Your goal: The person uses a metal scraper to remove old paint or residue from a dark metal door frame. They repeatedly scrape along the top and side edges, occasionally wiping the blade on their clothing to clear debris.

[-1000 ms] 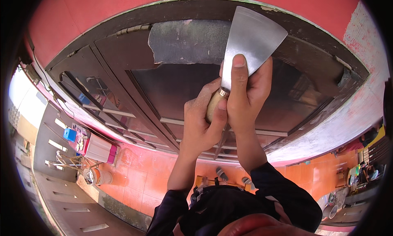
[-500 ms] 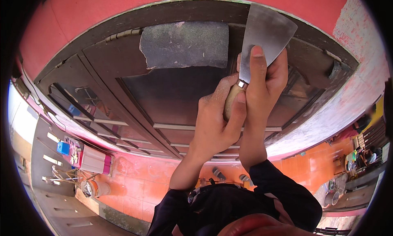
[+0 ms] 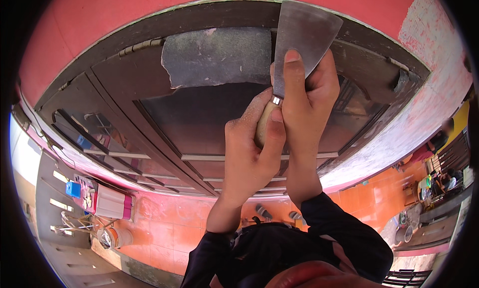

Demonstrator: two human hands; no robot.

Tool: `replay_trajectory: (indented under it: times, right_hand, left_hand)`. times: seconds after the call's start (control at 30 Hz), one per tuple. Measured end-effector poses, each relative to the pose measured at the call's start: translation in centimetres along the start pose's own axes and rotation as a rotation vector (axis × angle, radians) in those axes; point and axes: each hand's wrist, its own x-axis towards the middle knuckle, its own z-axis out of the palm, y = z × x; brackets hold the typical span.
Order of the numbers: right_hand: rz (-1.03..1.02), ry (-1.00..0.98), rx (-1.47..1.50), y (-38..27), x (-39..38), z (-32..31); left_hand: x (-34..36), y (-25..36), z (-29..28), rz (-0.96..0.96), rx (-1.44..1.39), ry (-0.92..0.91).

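Note:
I hold a wide metal putty knife (image 3: pixel 307 23) upright in front of a dark brown wooden window frame (image 3: pixel 249 11). My left hand (image 3: pixel 249 153) is closed round its pale handle (image 3: pixel 264 128). Higher up, my right hand (image 3: pixel 309 98) grips the blade, thumb on its face and fingers behind it. Just left of the blade, a rough dark grey patch (image 3: pixel 214 56) with a ragged left edge covers part of the brown wood above a dark glass pane (image 3: pixel 204 118). Whether the blade touches the frame I cannot tell.
Pink wall (image 3: pixel 110 18) surrounds the frame, flaking white at right. Orange tile floor (image 3: pixel 159 223) lies below. At lower left are a blue container (image 3: pixel 73 189), a white-and-pink box (image 3: pixel 112 203), a metal stand and a bucket (image 3: pixel 115 238). Household items and a person's dark-clad shape are at far right.
The putty knife and both hands first shifted right, then back left and a little upward. The grip looks much the same. The view of the frame has drifted slightly left.

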Motion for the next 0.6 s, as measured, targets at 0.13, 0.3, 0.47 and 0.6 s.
replay_trajectory:
  times: [0.13, 0.3, 0.47, 0.6]
  right_hand:
    - [0.016, -0.066, 0.085, 0.2, -0.1, 0.8]
    - [0.016, -0.11, -0.003, -0.2, 0.1, 0.3]
    - [0.019, -0.121, 0.039, -0.3, 0.2, 0.2]
    - [0.031, -0.183, -0.023, -0.5, 0.4, -0.2]
  left_hand:
    - [-0.4, 0.9, -0.7, -0.068, -0.042, 0.063]
    - [-0.7, 1.1, -0.2, -0.078, -0.114, 0.055]
    - [-0.4, 1.6, -0.3, -0.069, -0.102, 0.06]
    - [-0.6, 1.7, 0.0, -0.094, -0.144, 0.067]
